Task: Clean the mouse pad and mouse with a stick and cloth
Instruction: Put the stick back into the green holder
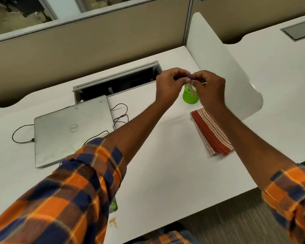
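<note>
Two hands meet above the far side of the white desk point(165, 164), and I watch them from the head camera. My left hand point(167, 85) and right hand point(209, 88) are raised off the surface with fingertips pressed together around a small blue-tipped piece — I cannot tell exactly what it is. A pale stick point(191, 89) hangs down from that pinch, its lower end in front of the green cup point(190, 96) that stands on the desk just behind the hands. Whether the stick touches the cup I cannot tell.

The folded red-and-white striped cloth point(211, 132) lies flat on the desk, near the cup and under my right forearm, untouched. To the left sits a closed silver laptop point(69, 129) with a black cable point(121, 113) looping beside it; behind it an open cable tray point(118, 81) is set into the desk. Both sleeves — orange and blue plaid — are rolled up. I see no mouse or mouse pad for certain.
</note>
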